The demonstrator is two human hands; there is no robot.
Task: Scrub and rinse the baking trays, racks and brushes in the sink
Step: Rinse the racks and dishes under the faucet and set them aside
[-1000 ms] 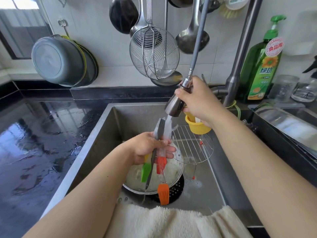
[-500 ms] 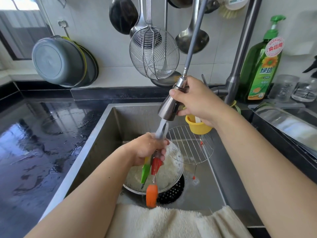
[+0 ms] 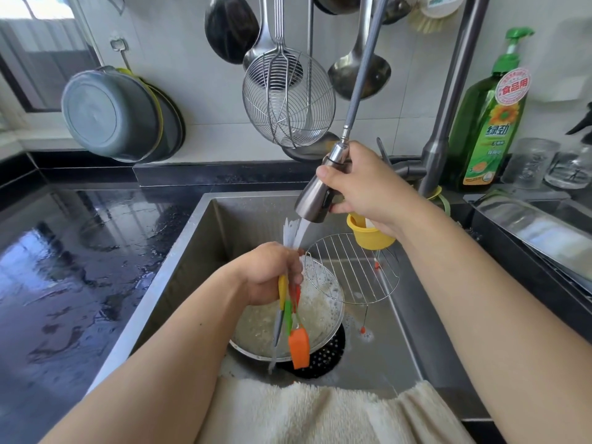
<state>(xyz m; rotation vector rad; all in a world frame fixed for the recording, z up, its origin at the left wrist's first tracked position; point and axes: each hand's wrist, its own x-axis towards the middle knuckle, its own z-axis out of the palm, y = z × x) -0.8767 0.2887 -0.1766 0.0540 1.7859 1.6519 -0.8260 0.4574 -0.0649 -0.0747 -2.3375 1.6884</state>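
Observation:
My left hand (image 3: pixel 272 272) grips a bunch of silicone brushes (image 3: pixel 290 312) over the sink (image 3: pixel 192 251): yellow, green and red handles hang down, ending in an orange brush head (image 3: pixel 299 347). White bristles stick up above the fist into the water stream. My right hand (image 3: pixel 362 187) holds the pull-out spray head (image 3: pixel 315 197), which pours water onto the brushes. Below them lies a round metal tray (image 3: pixel 320 312) full of foamy water. A round wire rack (image 3: pixel 355 274) stands just right of it on thin legs.
A yellow cup (image 3: pixel 368 235) hangs at the sink's back right by the tap column (image 3: pixel 442 123). A white towel (image 3: pixel 304 411) drapes the front edge. Ladles and a wire skimmer (image 3: pixel 288 100) hang above. A green soap bottle (image 3: pixel 490 123) stands right; the black counter (image 3: pixel 64 267) is wet.
The spray head has shifted left and tilted. My left hand turned the brush bunch, so the orange head swung left and nearer me and the white bristles now stand in the stream.

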